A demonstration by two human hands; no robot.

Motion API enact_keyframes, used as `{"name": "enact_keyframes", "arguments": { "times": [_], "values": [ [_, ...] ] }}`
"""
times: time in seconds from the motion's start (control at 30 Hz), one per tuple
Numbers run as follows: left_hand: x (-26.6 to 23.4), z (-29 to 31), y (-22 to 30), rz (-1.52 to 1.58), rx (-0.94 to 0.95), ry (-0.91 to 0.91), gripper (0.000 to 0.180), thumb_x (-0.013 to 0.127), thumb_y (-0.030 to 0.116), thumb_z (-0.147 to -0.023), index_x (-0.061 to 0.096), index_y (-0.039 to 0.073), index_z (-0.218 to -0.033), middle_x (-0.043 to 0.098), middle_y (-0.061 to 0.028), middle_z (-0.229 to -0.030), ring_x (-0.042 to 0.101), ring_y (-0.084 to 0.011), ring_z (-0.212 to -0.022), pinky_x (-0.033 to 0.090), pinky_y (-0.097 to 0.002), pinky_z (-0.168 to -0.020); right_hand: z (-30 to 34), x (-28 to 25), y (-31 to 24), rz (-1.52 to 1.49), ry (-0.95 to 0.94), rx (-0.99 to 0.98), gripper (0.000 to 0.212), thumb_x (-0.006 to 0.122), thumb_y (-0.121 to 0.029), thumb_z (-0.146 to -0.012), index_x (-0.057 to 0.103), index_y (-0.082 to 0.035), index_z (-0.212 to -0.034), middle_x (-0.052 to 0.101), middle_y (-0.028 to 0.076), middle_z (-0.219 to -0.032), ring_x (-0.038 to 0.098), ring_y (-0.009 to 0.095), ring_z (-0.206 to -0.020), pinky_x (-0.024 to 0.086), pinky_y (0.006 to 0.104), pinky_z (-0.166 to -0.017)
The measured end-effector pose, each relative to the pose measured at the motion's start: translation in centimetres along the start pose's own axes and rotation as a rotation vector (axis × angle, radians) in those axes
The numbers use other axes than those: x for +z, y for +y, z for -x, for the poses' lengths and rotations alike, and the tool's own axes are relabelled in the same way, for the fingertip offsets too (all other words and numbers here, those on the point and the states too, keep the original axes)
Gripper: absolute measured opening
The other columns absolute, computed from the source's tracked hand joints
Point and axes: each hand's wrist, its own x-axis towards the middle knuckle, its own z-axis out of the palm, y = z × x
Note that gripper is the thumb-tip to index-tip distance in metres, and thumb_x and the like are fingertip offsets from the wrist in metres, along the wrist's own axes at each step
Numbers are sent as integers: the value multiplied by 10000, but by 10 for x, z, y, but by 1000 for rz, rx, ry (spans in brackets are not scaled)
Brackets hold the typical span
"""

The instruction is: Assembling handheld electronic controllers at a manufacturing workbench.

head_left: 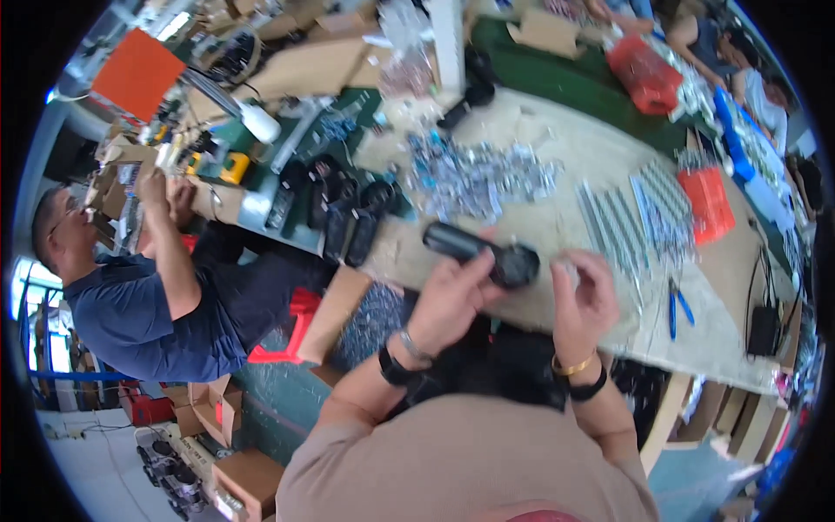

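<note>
My left hand [457, 300] is closed around a black device [457, 241] with a straight handle and a round head, held tilted above the worktable. The round end [517, 265] points toward my right hand. My right hand [584, 296] is raised just to the right of it, apart from it, with thumb and fingers curled together. Whatever sits between those fingertips, if anything, is too small to make out. Beyond the device lies a spread pile of small silvery and clear parts [487, 178] on the table's covering.
Several similar black housings [348, 213] stand at the left edge of the table. Rows of metal strips [613, 226], blue-handled pliers [679, 309] and a red bag [704, 204] lie to the right. A co-worker [148, 296] sits at left near an open carton [365, 326] of small parts.
</note>
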Motion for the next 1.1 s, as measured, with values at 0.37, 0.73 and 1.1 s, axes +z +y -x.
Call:
{"name": "enact_keyframes", "arguments": {
  "times": [0.37,0.73,1.1],
  "values": [
    [2,-3,4,-83,125,48,459,568,123,-1119,450,-51,-1527,675,-135,-1302,711,-250,-1179,619,-455,-1003,0,-10,-8,180,-121,-158,241,804,122,-852,721,31,-1059,753,131,-1026,694,237,-955,536,325,-867],
    [5,-3,-1,-139,160,64,460,608,100,-1097,477,-42,-1515,661,-127,-1326,699,-230,-1196,624,-427,-981,-5,-20,-8,246,-216,-271,251,822,117,-808,738,17,-1023,763,145,-980,716,277,-889,550,356,-797],
    [7,-4,-3,-108,154,88,511,692,-47,-981,499,-24,-1453,667,-104,-1262,703,-197,-1129,616,-376,-937,-5,-15,-12,324,-248,-317,297,804,73,-746,733,-71,-996,753,58,-942,688,267,-835,514,391,-810]
  ]
}}
